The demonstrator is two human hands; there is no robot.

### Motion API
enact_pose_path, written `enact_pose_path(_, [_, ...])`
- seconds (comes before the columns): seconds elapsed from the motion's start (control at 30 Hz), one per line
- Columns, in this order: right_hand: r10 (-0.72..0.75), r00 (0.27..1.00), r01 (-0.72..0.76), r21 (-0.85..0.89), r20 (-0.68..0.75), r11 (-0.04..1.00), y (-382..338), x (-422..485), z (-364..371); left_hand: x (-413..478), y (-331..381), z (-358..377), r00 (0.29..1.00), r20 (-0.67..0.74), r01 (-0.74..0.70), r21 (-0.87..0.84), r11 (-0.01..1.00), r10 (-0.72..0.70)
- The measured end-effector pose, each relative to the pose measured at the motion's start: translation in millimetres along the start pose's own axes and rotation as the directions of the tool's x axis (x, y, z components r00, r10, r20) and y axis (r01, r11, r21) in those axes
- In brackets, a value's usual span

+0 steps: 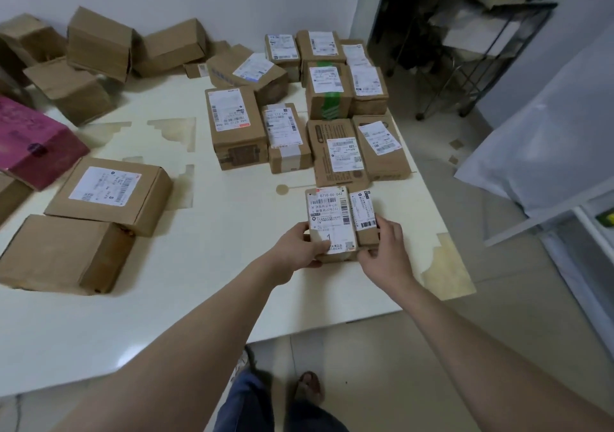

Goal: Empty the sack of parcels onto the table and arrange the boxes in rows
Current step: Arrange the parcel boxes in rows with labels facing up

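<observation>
A small cardboard box with two white labels lies on the white table, just in front of the arranged boxes. My left hand grips its near left corner. My right hand grips its near right side. Behind it, several labelled boxes lie side by side in rows on the right half of the table. Unsorted brown boxes are heaped at the far left. No sack shows in view.
A pink box and two large brown boxes lie at the table's left. The table's right edge has chipped patches. A metal rack stands at the back right, a white sheet-covered object beside it.
</observation>
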State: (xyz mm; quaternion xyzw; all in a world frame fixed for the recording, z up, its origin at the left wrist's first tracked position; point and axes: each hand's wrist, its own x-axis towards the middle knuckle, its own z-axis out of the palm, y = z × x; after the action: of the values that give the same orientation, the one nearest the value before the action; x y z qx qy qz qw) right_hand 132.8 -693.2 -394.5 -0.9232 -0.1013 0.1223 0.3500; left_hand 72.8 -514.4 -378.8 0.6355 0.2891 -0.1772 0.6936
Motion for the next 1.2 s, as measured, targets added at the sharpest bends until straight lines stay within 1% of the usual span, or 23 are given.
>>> enact_pose_path(0.07, [0.045,0.998,-0.043,0.055,-0.038,0.998,10.4,3.9,-15.4,10.1,9.3,23.4,1.000,0.002,-0.021,-0.002,1.000,0.021])
enact_pose_path(0.17, [0.152,0.985,-0.141,0.131,-0.079,0.981,24.6,14.8,-31.0,20.7,21.7,54.9,0.998,-0.011,-0.058,-0.012,0.998,0.058])
enact_pose_path(0.23, [0.199,0.979,-0.188,0.176,-0.044,0.966,36.5,24.6,-34.9,25.3,25.6,69.3,0.995,-0.017,-0.096,0.016,0.995,0.096])
enact_pose_path(0.3, [0.207,0.978,-0.204,0.219,0.011,0.954,40.2,33.2,-37.9,27.2,27.5,76.7,0.992,-0.012,-0.126,0.055,0.991,0.126])
enact_pose_path(0.33, [0.208,0.978,-0.210,0.199,0.027,0.957,38.9,35.8,-40.4,26.3,29.5,77.7,0.991,-0.004,-0.134,0.071,0.988,0.134])
enact_pose_path(0.37, [0.217,0.976,-0.218,0.139,0.025,0.966,34.7,36.7,-44.5,25.3,31.6,76.6,0.990,0.000,-0.140,0.097,0.985,0.141])
enact_pose_path(0.4, [0.225,0.974,-0.225,0.033,-0.011,0.974,30.7,38.1,-48.3,23.9,34.8,73.1,0.990,-0.004,-0.140,0.133,0.981,0.142])
enact_pose_path(0.43, [0.218,0.973,-0.224,-0.084,-0.079,0.971,28.8,40.2,-50.8,22.9,37.8,68.2,0.991,-0.019,-0.131,0.174,0.976,0.136])
enact_pose_path(0.47, [0.191,0.968,-0.217,-0.160,-0.161,0.963,23.1,41.0,-54.4,22.0,41.9,61.3,0.991,-0.046,-0.116,0.213,0.970,0.128])
enact_pose_path(0.5, [0.156,0.960,-0.203,-0.197,-0.232,0.959,13.9,42.6,-58.4,20.9,47.7,52.2,0.988,-0.076,-0.111,0.239,0.965,0.132])
enact_pose_path(0.57, [0.080,0.949,-0.153,-0.226,-0.305,0.962,-9.5,52.5,-63.4,19.4,63.1,29.6,0.978,-0.138,-0.118,0.266,0.957,0.159])
enact_pose_path(0.6, [0.038,0.953,-0.111,-0.231,-0.301,0.967,-23.5,59.4,-63.9,19.3,71.5,16.7,0.970,-0.169,-0.121,0.278,0.953,0.173])
enact_pose_path(0.73, [-0.103,0.981,0.078,-0.151,-0.163,0.985,-89.4,83.7,-44.0,16.7,100.1,-40.8,0.940,-0.268,-0.114,0.339,0.934,0.212])
enact_pose_path(0.87, [-0.205,0.979,0.203,-0.135,-0.002,0.970,-155.1,104.7,16.1,11.0,111.4,-113.9,0.894,-0.336,-0.148,0.400,0.904,0.295])
enact_pose_path(0.9, [-0.218,0.976,0.219,-0.134,0.022,0.967,-170.7,110.8,33.4,11.4,110.4,-136.0,0.884,-0.353,-0.141,0.423,0.895,0.306])
enact_pose_path(0.97, [-0.243,0.970,0.244,-0.149,0.025,0.958,-202.0,126.8,67.3,16.8,108.0,-186.9,0.870,-0.394,-0.084,0.474,0.876,0.297])
enact_pose_path(1.1, [-0.231,0.971,0.222,-0.129,-0.058,0.966,-260.9,166.7,119.8,38.8,116.5,-291.3,0.846,-0.456,0.038,0.568,0.822,0.276])
enact_pose_path(1.2, [-0.241,0.970,0.236,-0.095,-0.043,0.967,-298.7,196.3,151.9,64.2,136.0,-346.5,0.820,-0.477,0.053,0.613,0.788,0.316])
